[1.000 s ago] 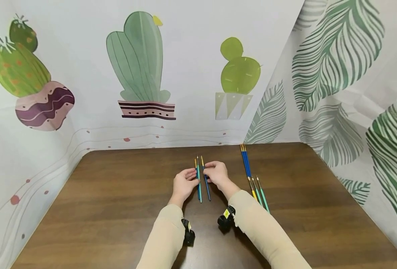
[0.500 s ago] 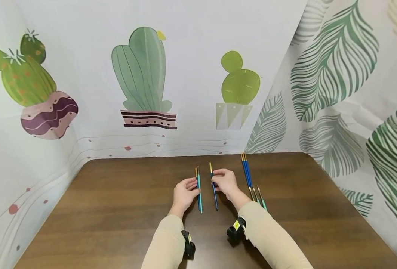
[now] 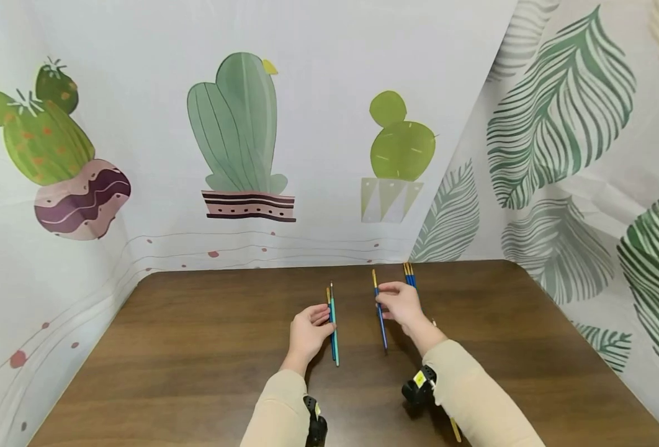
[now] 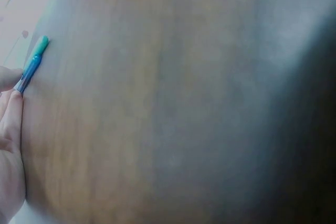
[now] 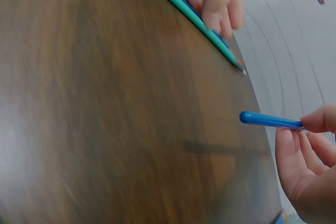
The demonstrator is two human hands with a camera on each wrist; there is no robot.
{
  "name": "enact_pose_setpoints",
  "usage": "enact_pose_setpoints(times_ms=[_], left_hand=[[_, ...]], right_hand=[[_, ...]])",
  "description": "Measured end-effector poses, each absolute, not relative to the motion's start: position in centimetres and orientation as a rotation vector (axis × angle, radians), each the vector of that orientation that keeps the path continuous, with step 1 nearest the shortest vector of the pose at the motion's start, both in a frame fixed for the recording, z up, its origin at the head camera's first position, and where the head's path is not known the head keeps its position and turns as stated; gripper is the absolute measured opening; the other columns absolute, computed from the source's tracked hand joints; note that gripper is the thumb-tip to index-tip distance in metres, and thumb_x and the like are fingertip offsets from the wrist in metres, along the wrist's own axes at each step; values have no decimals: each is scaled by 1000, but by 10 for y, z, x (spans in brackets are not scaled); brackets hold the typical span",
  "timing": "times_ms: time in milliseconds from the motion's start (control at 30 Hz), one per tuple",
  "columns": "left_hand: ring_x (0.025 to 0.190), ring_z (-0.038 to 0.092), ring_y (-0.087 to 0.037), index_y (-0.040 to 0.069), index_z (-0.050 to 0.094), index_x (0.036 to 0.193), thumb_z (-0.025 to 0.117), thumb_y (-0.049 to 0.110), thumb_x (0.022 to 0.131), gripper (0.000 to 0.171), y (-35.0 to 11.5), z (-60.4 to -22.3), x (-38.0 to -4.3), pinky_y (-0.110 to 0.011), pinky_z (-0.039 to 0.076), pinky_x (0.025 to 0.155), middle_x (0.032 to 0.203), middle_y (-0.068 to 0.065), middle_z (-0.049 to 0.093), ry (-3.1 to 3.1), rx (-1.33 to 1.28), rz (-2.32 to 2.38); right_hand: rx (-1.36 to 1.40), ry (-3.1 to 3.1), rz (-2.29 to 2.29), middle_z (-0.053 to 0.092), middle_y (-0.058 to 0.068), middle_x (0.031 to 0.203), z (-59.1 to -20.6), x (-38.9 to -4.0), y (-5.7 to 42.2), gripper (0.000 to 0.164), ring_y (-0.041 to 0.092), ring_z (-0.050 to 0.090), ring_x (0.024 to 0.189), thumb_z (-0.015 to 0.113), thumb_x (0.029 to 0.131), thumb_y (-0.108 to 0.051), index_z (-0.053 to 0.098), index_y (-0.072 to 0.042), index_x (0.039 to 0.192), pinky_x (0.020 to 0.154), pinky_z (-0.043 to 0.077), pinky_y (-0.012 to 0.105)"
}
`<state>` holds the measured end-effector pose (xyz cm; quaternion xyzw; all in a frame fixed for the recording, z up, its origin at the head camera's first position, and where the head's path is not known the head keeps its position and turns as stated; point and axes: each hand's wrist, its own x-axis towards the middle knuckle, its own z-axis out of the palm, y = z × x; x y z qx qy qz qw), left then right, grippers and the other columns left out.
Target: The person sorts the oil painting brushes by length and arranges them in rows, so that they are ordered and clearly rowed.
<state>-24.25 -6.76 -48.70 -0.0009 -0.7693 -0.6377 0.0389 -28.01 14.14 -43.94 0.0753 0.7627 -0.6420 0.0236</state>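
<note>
My left hand pinches two paintbrushes that stand side by side, a teal paintbrush and a blue paintbrush partly behind it. In the left wrist view, their handle ends show beyond the thumb and fingers. To the right, my right hand grips another blue paintbrush between thumb and fingers, golden bristles upward. The right wrist view shows its rounded handle end raised over the table, a faint shadow below it.
Several blue paintbrushes lie at the back right of the brown wooden table, partly hidden by my right hand. A yellow handle shows under the right sleeve. Behind the table hangs a white cloth printed with cacti and leaves.
My right hand has carried its blue paintbrush rightward, away from the other two, toward the brushes on the right. My left hand keeps its hold almost in place.
</note>
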Motion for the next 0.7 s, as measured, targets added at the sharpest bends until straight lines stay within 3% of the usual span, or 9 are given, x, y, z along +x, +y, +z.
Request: enact_pose_setpoints(times_ms=[333,700], left_hand=[[109,64,-31,-6,59,120,71,-3,78,43,-63,-481,-241,-34,55,90,117,-22,65,-2364,-7,-1943],[108,64,-33,-9,59,118,70,-6,77,43,-65,-487,-244,-34,55,90,116,-24,65,-2350,-19,-1936]], right_hand=[[269,2466,-1902,64,23,112,-425,-287,183,36,8,62,71,58,87,-4,56,4,122,58,57,20],[351,2492,-1988,63,1,83,-424,-298,210,35,7,61,65,59,86,-1,55,8,119,54,56,20]])
